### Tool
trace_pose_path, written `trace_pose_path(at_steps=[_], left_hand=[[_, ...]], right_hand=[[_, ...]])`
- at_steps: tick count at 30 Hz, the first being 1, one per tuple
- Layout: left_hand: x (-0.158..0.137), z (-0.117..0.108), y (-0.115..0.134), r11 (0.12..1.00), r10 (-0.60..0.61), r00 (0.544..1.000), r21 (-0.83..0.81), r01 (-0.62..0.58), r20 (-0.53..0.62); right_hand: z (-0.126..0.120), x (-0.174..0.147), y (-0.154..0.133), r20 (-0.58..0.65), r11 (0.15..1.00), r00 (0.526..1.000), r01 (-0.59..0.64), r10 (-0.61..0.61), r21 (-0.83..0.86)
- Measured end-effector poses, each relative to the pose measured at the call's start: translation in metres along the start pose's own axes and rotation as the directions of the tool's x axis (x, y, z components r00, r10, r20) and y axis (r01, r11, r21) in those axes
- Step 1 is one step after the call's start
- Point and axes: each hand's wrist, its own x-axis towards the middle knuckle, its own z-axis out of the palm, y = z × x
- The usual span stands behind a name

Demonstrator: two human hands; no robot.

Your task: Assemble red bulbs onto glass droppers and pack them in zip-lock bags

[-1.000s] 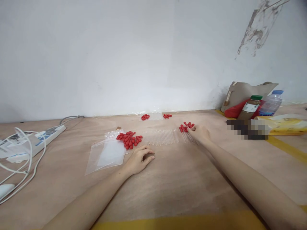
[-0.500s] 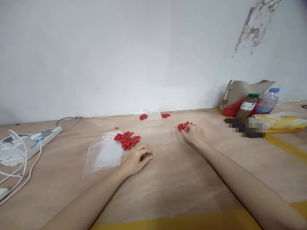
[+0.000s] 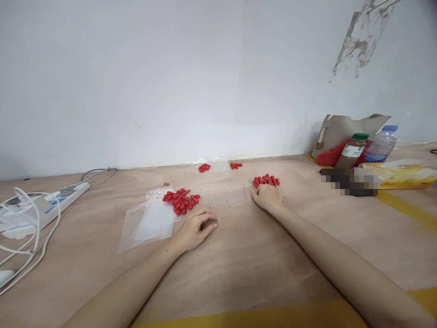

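My left hand (image 3: 197, 228) rests on the table with its fingers loosely bent and apart, holding nothing. Just beyond it lies a heap of red rubber dropper bulbs (image 3: 180, 200), partly on clear zip bags (image 3: 150, 223). Thin clear tubes (image 3: 225, 196) form a side-by-side row in the middle. At the right end of that row is my right hand (image 3: 268, 198), fingers curled together and pointing down; what is between the fingertips is hidden. Several red bulbs in a row (image 3: 266, 179) show directly behind the right hand, with clear tubes partly visible beside it.
Two small groups of red bulbs, left (image 3: 204, 168) and right (image 3: 236, 165), lie by the wall with clear plastic between them. A power strip (image 3: 73, 196) with white cables is at left. A green-capped bottle (image 3: 353, 152), a clear bottle (image 3: 381, 145), a grey bag (image 3: 344, 127) and a yellow packet (image 3: 399, 175) stand at right.
My right hand has drawn back from the row of red bulbs, slightly left and toward me, uncovering more of them. My left hand has stayed in place.
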Motion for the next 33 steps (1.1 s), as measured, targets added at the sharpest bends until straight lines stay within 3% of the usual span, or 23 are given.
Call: trace_pose_path(at_steps=[6, 9, 12, 15, 17, 21, 26, 30, 33], left_hand=[[-0.002, 0.003, 0.004, 1.0, -0.006, 1.0, -0.001, 0.006, -0.024], [0.001, -0.003, 0.0, 0.997, -0.033, 0.977, 0.056, 0.046, -0.209], [0.012, -0.025, -0.016, 0.964, -0.106, 0.917, 0.188, 0.19, -0.384], [0.029, -0.057, -0.041, 0.81, -0.316, 0.881, 0.383, 0.444, -0.353], [0.041, -0.074, -0.059, 0.672, -0.51, 0.807, 0.449, 0.59, -0.297], [0.063, -0.09, -0.088, 0.575, -0.681, 0.703, 0.445, 0.686, -0.203], [0.078, -0.089, -0.1, 0.515, -0.788, 0.608, 0.442, 0.734, -0.093], [0.078, -0.086, -0.098, 0.529, -0.792, 0.607, 0.422, 0.737, -0.067], [0.076, -0.085, -0.094, 0.616, -0.722, 0.687, 0.375, 0.693, -0.085]], right_hand=[[-0.007, -0.002, -0.006, -0.007, 0.999, 1.0, 0.027, -0.027, 0.017], [-0.013, -0.003, -0.005, 0.001, 0.999, 1.0, 0.009, -0.01, 0.047], [-0.019, -0.008, -0.002, 0.005, 0.991, 0.999, 0.051, -0.052, 0.125], [-0.022, -0.021, 0.0, -0.043, 0.941, 0.979, 0.202, -0.198, 0.27], [-0.023, -0.032, -0.002, -0.102, 0.866, 0.945, 0.325, -0.31, 0.38], [-0.025, -0.052, -0.009, -0.19, 0.716, 0.894, 0.441, -0.407, 0.541], [-0.016, -0.06, -0.011, -0.235, 0.627, 0.857, 0.5, -0.459, 0.597], [-0.007, -0.058, -0.01, -0.271, 0.629, 0.839, 0.536, -0.473, 0.563], [-0.006, -0.058, -0.01, -0.268, 0.631, 0.826, 0.555, -0.496, 0.542]])
